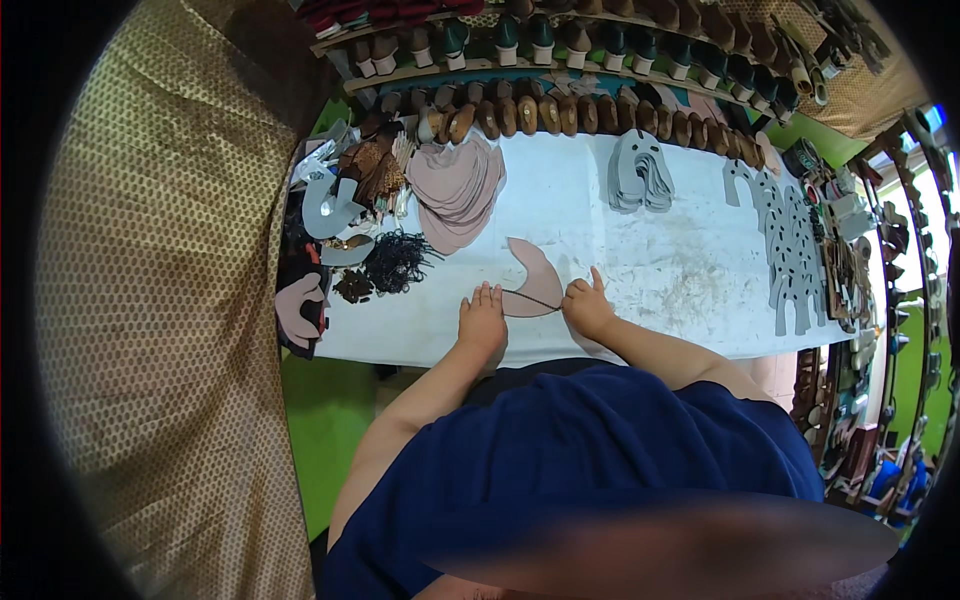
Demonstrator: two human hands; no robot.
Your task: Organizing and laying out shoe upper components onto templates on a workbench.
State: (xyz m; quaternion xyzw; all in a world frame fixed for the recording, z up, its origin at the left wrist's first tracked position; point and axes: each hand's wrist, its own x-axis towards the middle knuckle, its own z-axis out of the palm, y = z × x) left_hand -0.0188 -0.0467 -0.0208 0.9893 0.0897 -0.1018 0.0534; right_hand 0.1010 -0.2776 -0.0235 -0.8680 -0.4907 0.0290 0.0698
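Note:
A curved, pale pink shoe-upper piece (538, 272) lies flat on the white-covered table before me. Along its lower part runs a thin black cord (530, 298), slanting from beside my left hand to my right. My left hand (483, 318) rests with its fingers stretched out at the left end of the piece. At the other end, my right hand (590, 308) pinches the cord near the edge of the piece, one digit pointing up and away. Whether the left fingertips also press on the cord is hidden.
Left of the piece are a tangled heap of black cords (398, 262) and a pink stack of cut pieces (455, 195). Grey cut pieces (640, 175) are stacked farther back, and more grey pieces (790, 245) overlap at right. Wooden shoe lasts (548, 115) line the table's far edge.

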